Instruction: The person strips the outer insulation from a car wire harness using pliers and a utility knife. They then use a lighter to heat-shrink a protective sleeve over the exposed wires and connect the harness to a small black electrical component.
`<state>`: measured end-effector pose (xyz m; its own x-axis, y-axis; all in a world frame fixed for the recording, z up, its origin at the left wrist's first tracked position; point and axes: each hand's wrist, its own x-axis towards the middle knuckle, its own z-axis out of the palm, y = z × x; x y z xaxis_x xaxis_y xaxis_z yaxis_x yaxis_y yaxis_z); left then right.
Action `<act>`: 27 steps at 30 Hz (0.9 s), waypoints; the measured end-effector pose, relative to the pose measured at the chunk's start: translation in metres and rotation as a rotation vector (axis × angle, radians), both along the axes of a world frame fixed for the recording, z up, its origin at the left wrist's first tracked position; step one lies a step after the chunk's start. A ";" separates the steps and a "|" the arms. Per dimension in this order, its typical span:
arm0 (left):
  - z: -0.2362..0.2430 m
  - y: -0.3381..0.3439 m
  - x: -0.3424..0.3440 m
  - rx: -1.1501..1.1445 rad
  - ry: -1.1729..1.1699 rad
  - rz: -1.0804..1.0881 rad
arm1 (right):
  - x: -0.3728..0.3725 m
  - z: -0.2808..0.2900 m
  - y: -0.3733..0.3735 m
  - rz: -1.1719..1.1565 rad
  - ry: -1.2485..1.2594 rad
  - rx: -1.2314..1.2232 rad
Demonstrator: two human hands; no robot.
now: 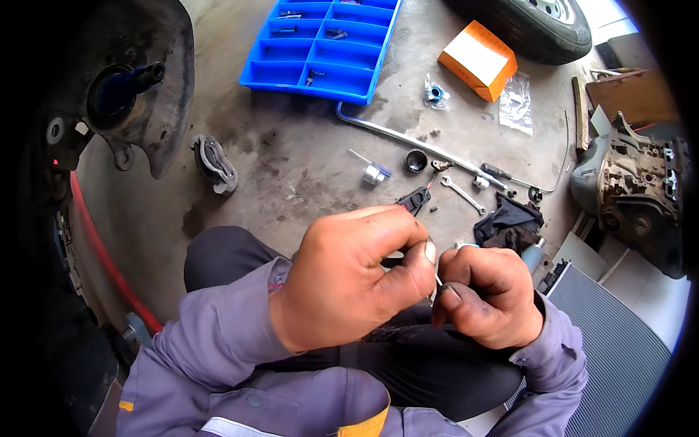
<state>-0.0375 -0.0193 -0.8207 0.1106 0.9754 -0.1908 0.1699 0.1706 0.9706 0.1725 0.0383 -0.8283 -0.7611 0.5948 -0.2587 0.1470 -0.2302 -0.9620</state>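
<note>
Both hands meet in front of my lap, closed and almost touching. My left hand [357, 280] pinches with thumb against curled forefinger. Close beside it, my right hand [491, 295] is curled, its thumb pressed to the forefinger. A thin pale sliver [438, 280] shows between the thumbs; its kind and its ends are hidden by the fingers. Just beyond the left knuckles lies a black tool [415, 199], partly covered by the hand. Farther out on the floor are an open-ended wrench [464, 195], a round black cup [416, 161] and a small silver part [374, 174].
A blue compartment tray [314, 89], an orange box [477, 62] and a tyre [553, 44] stand beyond. A long metal bar [415, 138] crosses the floor. At right are an engine [641, 189] and a radiator [611, 342]; at left, a wheel hub [120, 91] and red hose [102, 251].
</note>
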 end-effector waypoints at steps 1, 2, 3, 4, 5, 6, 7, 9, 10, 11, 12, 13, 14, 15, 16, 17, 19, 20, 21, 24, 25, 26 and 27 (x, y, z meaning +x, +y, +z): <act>0.001 0.001 -0.002 -0.067 -0.012 -0.006 | 0.001 -0.001 0.001 0.018 -0.052 -0.005; 0.002 0.002 -0.003 -0.134 -0.025 -0.012 | 0.002 -0.002 0.004 0.050 -0.052 -0.004; 0.001 0.001 -0.005 -0.134 -0.052 -0.043 | 0.001 -0.003 0.008 0.082 -0.050 0.001; -0.002 0.000 -0.007 -0.135 -0.079 -0.074 | 0.001 -0.004 0.011 0.114 -0.049 0.007; -0.005 -0.002 -0.008 -0.136 -0.106 -0.106 | 0.001 -0.004 0.014 0.188 -0.096 0.065; -0.009 -0.004 -0.006 -0.003 -0.035 -0.107 | 0.000 -0.003 0.013 0.218 -0.121 0.064; -0.014 -0.006 -0.003 0.131 0.035 -0.107 | -0.002 -0.009 0.009 0.177 -0.120 0.152; -0.013 -0.004 0.000 0.244 0.069 -0.103 | -0.003 -0.015 0.006 0.132 -0.111 0.229; -0.013 -0.003 0.000 0.232 0.092 -0.091 | -0.004 -0.014 0.007 0.129 -0.104 0.217; -0.013 -0.002 0.001 0.221 0.115 -0.079 | -0.004 -0.013 0.007 0.126 -0.096 0.206; -0.012 0.001 0.001 0.216 0.145 -0.066 | -0.005 -0.011 0.008 0.105 -0.126 0.297; -0.011 0.003 0.002 0.193 0.152 -0.089 | -0.007 -0.010 0.008 0.084 -0.157 0.387; -0.011 0.003 0.002 0.197 0.133 -0.060 | -0.009 -0.007 0.009 0.062 -0.189 0.477; -0.012 0.002 0.002 0.198 0.111 -0.029 | -0.008 -0.001 0.011 0.098 -0.275 0.562; -0.013 0.002 0.001 0.198 0.089 0.002 | -0.009 -0.001 0.012 0.082 -0.266 0.625; -0.012 0.002 -0.001 0.196 0.077 -0.022 | -0.010 -0.003 0.012 0.066 -0.257 0.688; -0.012 0.005 -0.003 0.198 0.048 -0.070 | -0.009 -0.008 0.011 0.070 -0.176 0.746; -0.010 0.006 -0.002 0.201 0.136 -0.097 | -0.009 -0.005 0.010 0.095 -0.199 0.700; -0.008 0.007 -0.001 0.199 0.224 -0.124 | -0.007 -0.008 0.008 0.093 -0.208 0.562; -0.009 0.004 0.007 0.288 0.439 -0.138 | -0.008 -0.003 0.009 0.111 -0.221 0.187; -0.005 0.001 0.009 0.211 0.432 -0.145 | -0.009 -0.001 0.009 0.124 -0.221 0.067; -0.002 -0.002 0.009 0.134 0.423 -0.151 | -0.009 -0.005 0.009 0.153 -0.190 0.183; -0.004 -0.004 0.009 0.116 0.379 -0.162 | -0.007 -0.009 0.007 0.178 -0.161 0.300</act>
<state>-0.0290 -0.0234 -0.8248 0.2068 0.9686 -0.1379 0.5344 0.0063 0.8452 0.1654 0.0457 -0.8377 -0.8230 0.5246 -0.2179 0.3144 0.1012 -0.9439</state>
